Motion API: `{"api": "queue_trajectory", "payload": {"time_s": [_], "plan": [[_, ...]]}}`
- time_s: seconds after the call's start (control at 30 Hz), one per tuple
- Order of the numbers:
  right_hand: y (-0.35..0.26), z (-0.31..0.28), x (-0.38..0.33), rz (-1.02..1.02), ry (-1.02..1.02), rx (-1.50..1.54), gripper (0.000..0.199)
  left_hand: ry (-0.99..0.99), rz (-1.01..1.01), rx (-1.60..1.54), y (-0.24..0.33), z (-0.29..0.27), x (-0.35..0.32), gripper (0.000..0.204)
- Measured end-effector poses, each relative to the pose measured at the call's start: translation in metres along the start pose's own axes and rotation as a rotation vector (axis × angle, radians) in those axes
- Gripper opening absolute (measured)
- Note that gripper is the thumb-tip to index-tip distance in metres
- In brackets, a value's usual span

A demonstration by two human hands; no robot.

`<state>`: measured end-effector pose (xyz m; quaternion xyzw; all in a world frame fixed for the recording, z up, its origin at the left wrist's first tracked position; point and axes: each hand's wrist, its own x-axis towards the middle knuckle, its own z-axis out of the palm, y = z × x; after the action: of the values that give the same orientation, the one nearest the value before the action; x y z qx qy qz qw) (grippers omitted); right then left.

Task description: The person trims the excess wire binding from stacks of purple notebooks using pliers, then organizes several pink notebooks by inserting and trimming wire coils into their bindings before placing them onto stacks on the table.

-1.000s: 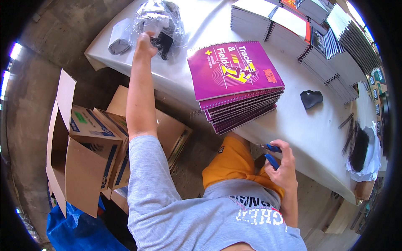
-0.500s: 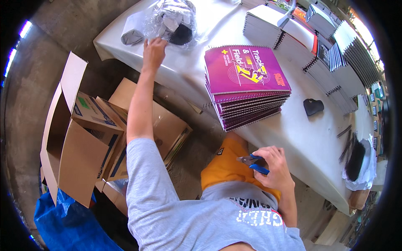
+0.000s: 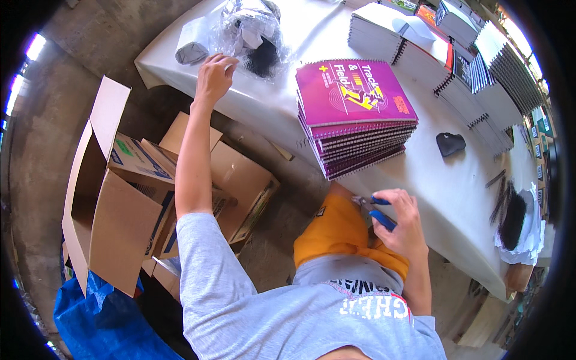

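In the upper left of the head view, the left hand [image 3: 215,77] is over the edge of the white-covered table [image 3: 420,186], with its fingers loosely bent. It is just beside a crumpled clear plastic bag [image 3: 249,27] with black material inside; whether it has hold of something, I cannot tell, because the palm is hidden. Right of the centre, the right hand [image 3: 403,225] holds small metal pliers with blue handles [image 3: 378,217]; the fingers are closed around the handles, which stand apart. Above the pliers, in the frame's upper middle, there lies a stack of purple spiral-bound notebooks [image 3: 360,105].
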<state>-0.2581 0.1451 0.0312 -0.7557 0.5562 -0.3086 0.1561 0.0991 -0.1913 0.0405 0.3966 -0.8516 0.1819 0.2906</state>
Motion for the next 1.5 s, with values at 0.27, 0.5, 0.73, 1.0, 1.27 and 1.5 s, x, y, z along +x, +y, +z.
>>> {"api": "queue_trajectory", "payload": {"time_s": [0.27,0.5,0.73,1.0,1.27,1.5], "plan": [[-0.018,0.014,0.039,0.039,0.231,-0.110,0.046,0.103,-0.625,-1.386,0.179,-0.056,-0.068,0.046],[-0.031,0.031,0.063,0.045,0.309,-0.285,0.049,0.229,-0.744,-1.328,0.241,-0.046,-0.079,0.036],[-0.033,0.045,0.072,0.064,0.294,-0.317,0.049,0.289,-0.668,-1.080,0.247,-0.044,-0.072,0.032],[-0.037,0.041,0.068,0.102,0.309,-0.364,0.049,0.326,-0.564,-0.854,0.249,-0.041,-0.072,0.033],[-0.041,0.043,0.070,0.137,0.284,-0.376,0.046,0.380,-0.488,-0.800,0.248,-0.039,-0.071,0.032],[-0.025,0.052,0.077,0.120,0.256,-0.221,0.037,0.398,-0.441,-0.732,0.244,-0.041,-0.069,0.030]]}}
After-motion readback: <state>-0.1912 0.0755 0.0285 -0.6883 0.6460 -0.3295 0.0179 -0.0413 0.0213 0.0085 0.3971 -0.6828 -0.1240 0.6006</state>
